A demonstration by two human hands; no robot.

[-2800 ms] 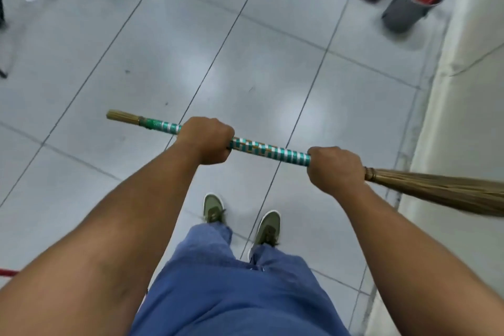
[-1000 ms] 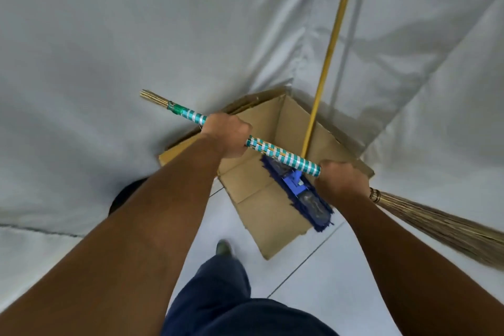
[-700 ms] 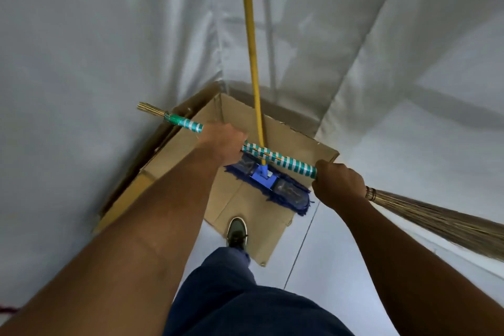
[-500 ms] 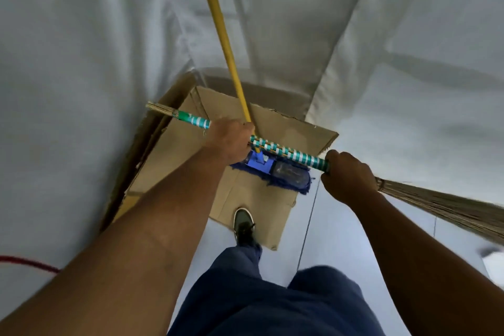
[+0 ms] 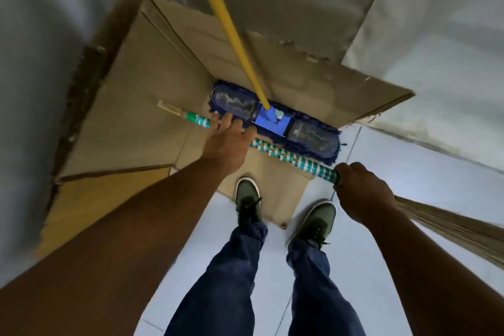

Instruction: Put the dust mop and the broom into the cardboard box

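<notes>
Pale floor tiles [image 5: 409, 199] carry the open brown cardboard box [image 5: 131, 123], blue dust mop [image 5: 275, 120] already inside; both hands, left [image 5: 226, 144] and right [image 5: 362, 194], closed round the teal-striped straw broom [image 5: 294, 159] held level above it, should tip it bristles-down beside the mop.

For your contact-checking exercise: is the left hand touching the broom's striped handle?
Touching. The head view shows the left hand laid over the broom handle.

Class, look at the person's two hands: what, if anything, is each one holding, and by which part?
Both hold the broom by its striped handle: left hand near the handle's end, right hand beside the bristles.
</notes>
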